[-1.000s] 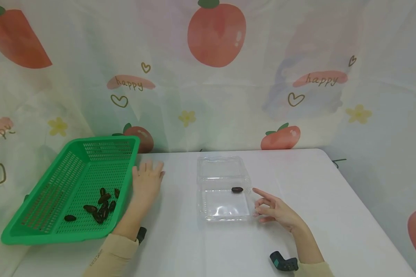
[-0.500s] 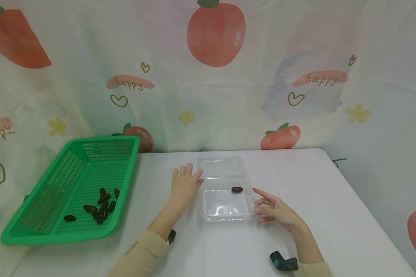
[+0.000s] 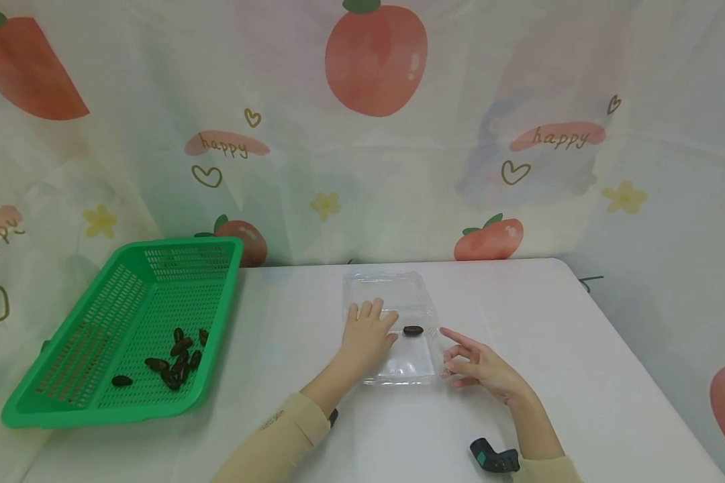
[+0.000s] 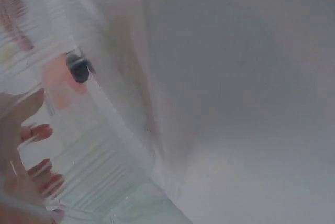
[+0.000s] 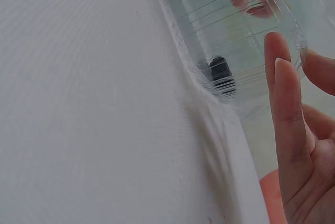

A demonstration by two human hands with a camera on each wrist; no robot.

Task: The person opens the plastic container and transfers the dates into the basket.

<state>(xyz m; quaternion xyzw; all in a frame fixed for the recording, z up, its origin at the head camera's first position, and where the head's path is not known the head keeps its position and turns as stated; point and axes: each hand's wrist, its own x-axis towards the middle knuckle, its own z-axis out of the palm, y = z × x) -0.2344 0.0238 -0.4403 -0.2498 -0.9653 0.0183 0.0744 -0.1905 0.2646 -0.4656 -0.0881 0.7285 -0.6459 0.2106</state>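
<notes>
An open clear plastic clamshell box point(image 3: 401, 365) lies on the white table, its lid point(image 3: 393, 288) folded back. Inside it sits one dark brown oval piece, like a date point(image 3: 413, 331), which both wrist views show through the clear wall. My left hand point(image 3: 365, 342) is over the left part of the box, palm down with fingers spread, left of the date. Nothing shows between its fingers; its underside is partly hidden. At the box's right edge, my right hand point(image 3: 480, 365) pinches the rim between thumb and finger, while its index finger point(image 5: 290, 109) stays straight.
A green perforated basket point(image 3: 139, 302) stands at the table's left, holding several more dates point(image 3: 181, 359), mostly clustered toward its front right. Behind the white table point(image 3: 411, 436) hangs a printed cloth point(image 3: 374, 168). A dark device point(image 3: 494, 457) sits at the right wrist.
My left hand has moved right, from beside the green basket to over the clear box. The right hand, the box and the date in it stay put.
</notes>
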